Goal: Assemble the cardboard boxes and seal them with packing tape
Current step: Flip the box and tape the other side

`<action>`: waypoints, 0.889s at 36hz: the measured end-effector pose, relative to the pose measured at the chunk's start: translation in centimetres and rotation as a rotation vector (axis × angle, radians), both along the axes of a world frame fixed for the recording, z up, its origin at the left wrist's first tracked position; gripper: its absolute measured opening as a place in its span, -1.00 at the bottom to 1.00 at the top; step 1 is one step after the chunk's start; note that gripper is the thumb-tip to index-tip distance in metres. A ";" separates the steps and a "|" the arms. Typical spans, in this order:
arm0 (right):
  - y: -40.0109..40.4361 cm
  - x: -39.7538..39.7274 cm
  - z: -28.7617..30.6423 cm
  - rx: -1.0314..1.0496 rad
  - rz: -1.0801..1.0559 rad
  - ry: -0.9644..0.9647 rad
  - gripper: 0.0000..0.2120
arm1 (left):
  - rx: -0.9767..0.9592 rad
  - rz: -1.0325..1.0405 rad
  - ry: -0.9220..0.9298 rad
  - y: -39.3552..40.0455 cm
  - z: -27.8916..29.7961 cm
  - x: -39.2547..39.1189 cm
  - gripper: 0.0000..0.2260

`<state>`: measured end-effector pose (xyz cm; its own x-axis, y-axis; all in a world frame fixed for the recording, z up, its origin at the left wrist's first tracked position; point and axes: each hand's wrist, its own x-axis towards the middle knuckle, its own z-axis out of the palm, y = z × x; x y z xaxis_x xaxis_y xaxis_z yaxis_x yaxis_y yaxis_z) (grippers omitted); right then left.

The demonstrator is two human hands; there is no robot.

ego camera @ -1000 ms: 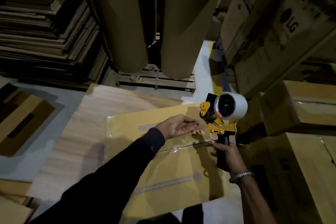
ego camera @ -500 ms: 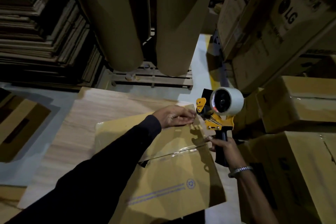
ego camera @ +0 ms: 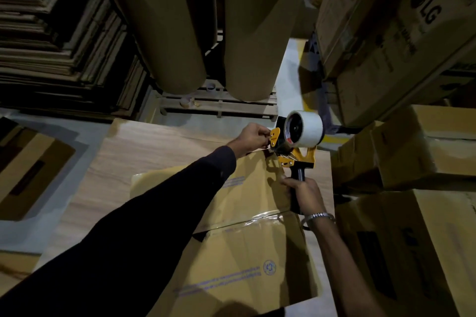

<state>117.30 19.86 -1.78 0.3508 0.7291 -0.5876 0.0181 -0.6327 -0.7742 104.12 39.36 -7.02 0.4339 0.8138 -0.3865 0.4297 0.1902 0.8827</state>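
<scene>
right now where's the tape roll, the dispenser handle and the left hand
tape roll [ego camera: 310, 129]: head view, on its white outer face
dispenser handle [ego camera: 300, 174]: head view, on the black shaft above the right hand
left hand [ego camera: 251, 136]: head view, on the back of the hand

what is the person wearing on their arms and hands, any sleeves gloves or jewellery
Both hands are bare, with no gloves. The left hand comes out of a long dark sleeve that covers the arm down to the wrist and ends in a plain cuff. The right hand has no sleeve showing on its forearm, and a silver metal link bracelet sits at that wrist. No rings can be made out.
</scene>
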 end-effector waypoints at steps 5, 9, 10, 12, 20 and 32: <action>0.7 0.6 -1.3 -0.035 0.016 -0.052 -0.74 | 0.067 -0.028 0.063 0.5 -2.6 0.5 -0.92; 0.9 0.9 -1.7 -0.066 0.023 -0.078 -0.78 | 0.046 -0.002 0.071 0.7 -4.9 0.7 -0.92; 1.0 0.9 -1.8 -0.070 0.019 -0.081 -0.79 | 0.022 0.015 0.049 0.6 -4.8 0.6 -0.87; 1.1 1.1 -2.0 -0.073 0.021 -0.086 -0.80 | -0.014 0.042 0.046 0.6 -4.4 0.3 -0.75; 1.6 1.1 -2.7 -0.086 0.021 -0.098 -0.80 | 0.199 -0.075 0.024 -0.4 -4.7 -1.6 -0.87; 1.4 2.0 -2.6 -0.132 0.056 -0.033 -0.75 | 0.237 -0.297 0.152 -0.9 -4.4 -2.2 -0.74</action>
<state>119.28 21.23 -4.38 0.3327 0.6652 -0.6685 0.0807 -0.7263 -0.6826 101.94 38.43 -11.39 0.6156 0.7362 -0.2811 0.5643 -0.1629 0.8094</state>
